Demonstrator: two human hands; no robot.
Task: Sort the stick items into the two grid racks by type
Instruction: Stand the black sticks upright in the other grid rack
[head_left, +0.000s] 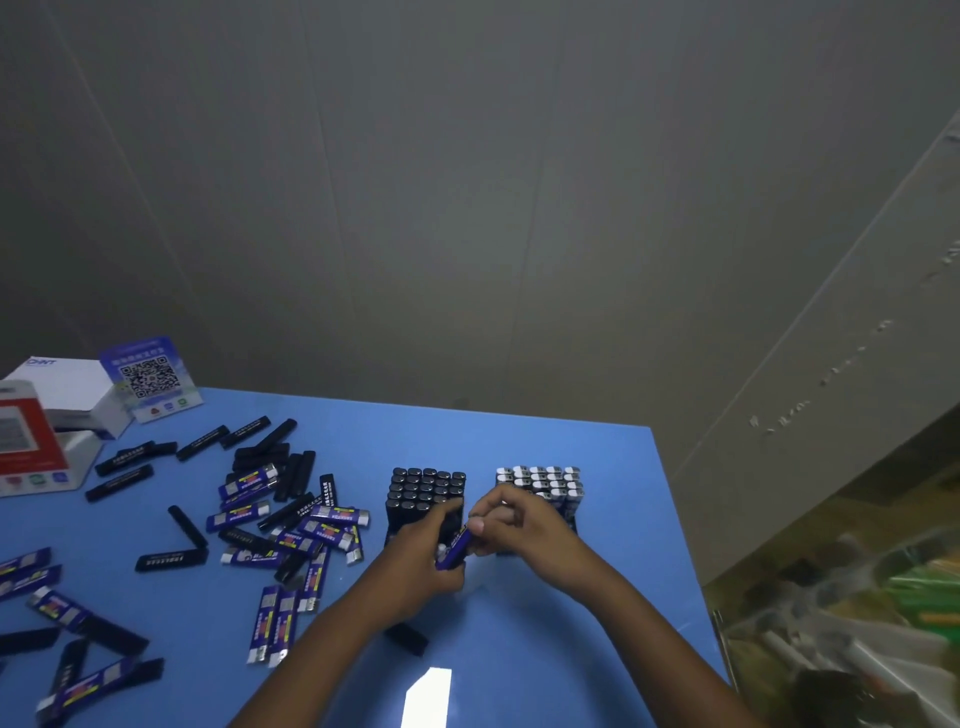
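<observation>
Two grid racks stand side by side on the blue table (545, 649). The left rack (427, 491) is filled with black sticks, the right rack (543, 483) with white-capped blue sticks. In front of them my left hand (423, 558) and my right hand (511, 527) both hold one blue stick (453, 551), tilted, between the racks. My right fingers pinch its upper end. Loose black and blue sticks (291, 519) lie scattered over the table's left half. One black stick (408, 638) lies under my left forearm.
White and red boxes (47, 415) and a blue QR-code card (150, 376) stand at the table's far left corner. The table's right edge drops to a cluttered area (857, 623) with packaging. A grey wall rises behind.
</observation>
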